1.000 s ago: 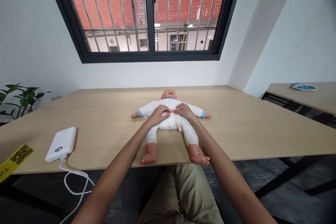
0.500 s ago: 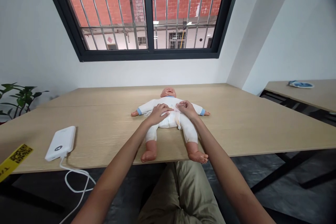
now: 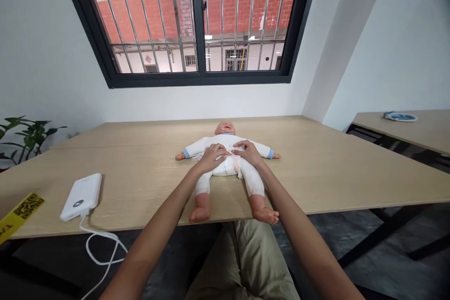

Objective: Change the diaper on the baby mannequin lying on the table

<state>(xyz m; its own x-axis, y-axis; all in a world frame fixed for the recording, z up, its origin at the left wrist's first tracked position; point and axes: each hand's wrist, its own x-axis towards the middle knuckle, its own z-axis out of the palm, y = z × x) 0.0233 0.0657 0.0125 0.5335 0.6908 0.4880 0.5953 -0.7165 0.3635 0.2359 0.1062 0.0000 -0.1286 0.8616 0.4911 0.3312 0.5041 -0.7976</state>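
Note:
A baby doll (image 3: 225, 127) in a white romper lies on its back on the wooden table (image 3: 333, 168), arms spread, bare feet at the near edge. My left hand (image 3: 210, 155) rests on the doll's belly with its fingers curled onto the cloth. My right hand (image 3: 248, 150) sits beside it on the belly, fingers bent and pinching the romper's front. The fingertips of both hands meet at the middle of the garment.
A white power bank (image 3: 80, 191) with a white cable (image 3: 100, 248) lies at the left of the table, a yellow label (image 3: 19, 212) near it. A plant (image 3: 26, 136) stands far left. A second table (image 3: 415, 129) holds a blue-white object (image 3: 399, 116).
Both hands have stayed on the doll's belly, with small shifts of the fingers. The view has tilted slightly.

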